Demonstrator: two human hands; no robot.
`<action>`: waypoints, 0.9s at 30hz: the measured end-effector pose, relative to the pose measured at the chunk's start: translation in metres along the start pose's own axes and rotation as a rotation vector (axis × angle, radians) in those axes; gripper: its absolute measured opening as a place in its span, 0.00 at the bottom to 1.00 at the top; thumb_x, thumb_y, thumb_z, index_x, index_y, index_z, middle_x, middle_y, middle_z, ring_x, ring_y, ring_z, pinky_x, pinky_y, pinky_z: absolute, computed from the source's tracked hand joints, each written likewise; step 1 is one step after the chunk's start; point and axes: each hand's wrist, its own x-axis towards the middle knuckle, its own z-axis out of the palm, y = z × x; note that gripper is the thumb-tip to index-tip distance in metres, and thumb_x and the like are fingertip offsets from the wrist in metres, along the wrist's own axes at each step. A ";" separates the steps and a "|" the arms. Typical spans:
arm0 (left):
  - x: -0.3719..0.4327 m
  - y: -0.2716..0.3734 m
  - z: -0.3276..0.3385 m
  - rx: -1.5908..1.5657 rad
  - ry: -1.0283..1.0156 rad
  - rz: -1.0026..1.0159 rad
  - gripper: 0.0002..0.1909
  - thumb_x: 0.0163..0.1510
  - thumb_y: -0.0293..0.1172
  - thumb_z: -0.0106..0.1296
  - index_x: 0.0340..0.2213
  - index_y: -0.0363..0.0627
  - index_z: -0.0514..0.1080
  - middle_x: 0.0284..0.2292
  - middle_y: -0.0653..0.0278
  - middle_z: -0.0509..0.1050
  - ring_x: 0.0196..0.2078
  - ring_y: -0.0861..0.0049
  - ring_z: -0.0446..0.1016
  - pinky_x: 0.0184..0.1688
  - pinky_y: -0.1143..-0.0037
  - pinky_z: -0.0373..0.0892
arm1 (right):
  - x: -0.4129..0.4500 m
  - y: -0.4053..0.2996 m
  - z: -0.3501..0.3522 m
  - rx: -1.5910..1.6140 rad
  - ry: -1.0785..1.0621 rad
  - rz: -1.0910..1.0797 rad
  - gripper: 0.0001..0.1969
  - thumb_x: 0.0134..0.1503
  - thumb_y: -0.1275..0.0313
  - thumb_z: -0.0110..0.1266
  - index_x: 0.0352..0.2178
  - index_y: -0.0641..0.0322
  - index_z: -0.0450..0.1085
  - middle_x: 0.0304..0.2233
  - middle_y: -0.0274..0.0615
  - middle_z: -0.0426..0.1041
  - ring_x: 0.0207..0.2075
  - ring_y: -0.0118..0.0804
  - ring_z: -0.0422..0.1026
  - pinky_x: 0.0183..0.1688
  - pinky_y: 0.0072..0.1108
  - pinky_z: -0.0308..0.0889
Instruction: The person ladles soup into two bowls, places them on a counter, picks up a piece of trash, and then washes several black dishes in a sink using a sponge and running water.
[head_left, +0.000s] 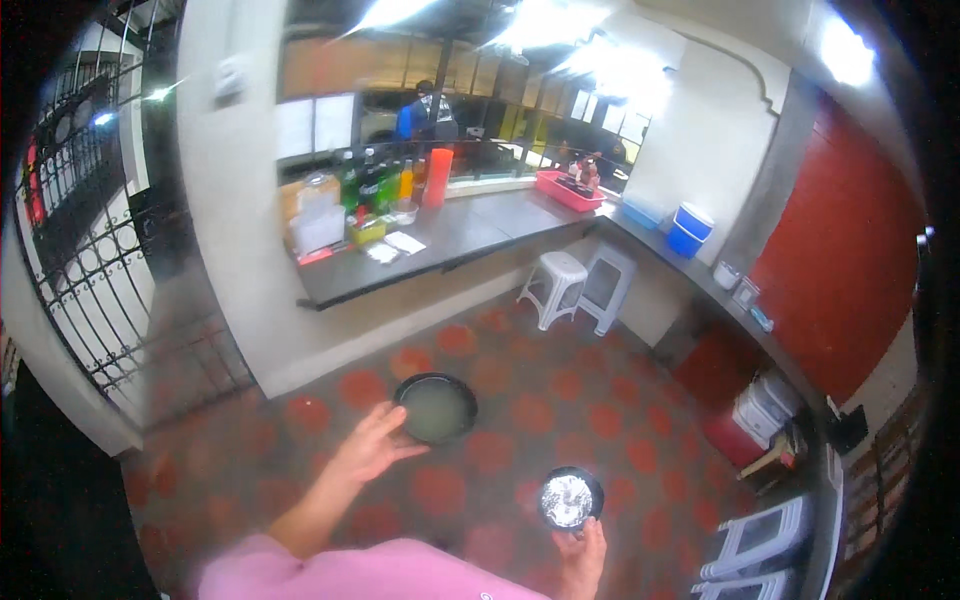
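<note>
My left hand (375, 442) grips the left edge of a round black bowl (436, 409) filled with a cloudy, pale greenish content. The thumb and fingers lie along the rim. Lower and to the right, my right hand (581, 555) holds a smaller round dark dish (570, 499) from below. Shiny crumpled silver foil, or something like it, fills the inside of that dish. The two vessels are apart, both held out above the red-spotted floor. What exactly the bowl contains cannot be told.
A grey counter (487, 217) carries bottles (367, 184), a white container (316, 229), a red tray (566, 193) and a blue-and-white cooler (688, 229). White plastic stools (559, 281) stand beneath it, others (757, 540) at lower right. An iron gate (97, 300) is at left. A person (431, 109) is beyond the window.
</note>
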 end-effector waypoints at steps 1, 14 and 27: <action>0.025 0.000 0.003 0.005 -0.011 0.001 0.20 0.51 0.36 0.48 0.43 0.43 0.55 0.46 0.56 0.60 0.47 0.59 0.63 0.48 0.53 0.58 | 0.024 -0.006 0.002 0.001 -0.011 0.009 0.20 0.51 0.63 0.47 0.44 0.59 0.57 0.42 0.44 0.61 0.41 0.47 0.64 0.38 0.36 0.63; 0.316 -0.019 0.039 -0.036 0.107 0.108 0.25 0.50 0.38 0.49 0.47 0.42 0.55 0.45 0.56 0.61 0.47 0.61 0.64 0.48 0.56 0.60 | 0.386 -0.071 0.037 -0.123 -0.181 0.046 0.22 0.51 0.63 0.48 0.45 0.61 0.56 0.43 0.45 0.62 0.41 0.51 0.65 0.39 0.37 0.63; 0.584 0.008 0.022 -0.085 0.249 0.198 0.13 0.49 0.36 0.51 0.35 0.49 0.62 0.42 0.59 0.64 0.45 0.56 0.65 0.45 0.53 0.62 | 0.689 -0.101 0.150 -0.084 -0.234 0.101 0.19 0.52 0.65 0.48 0.42 0.64 0.57 0.40 0.44 0.63 0.40 0.47 0.66 0.36 0.35 0.66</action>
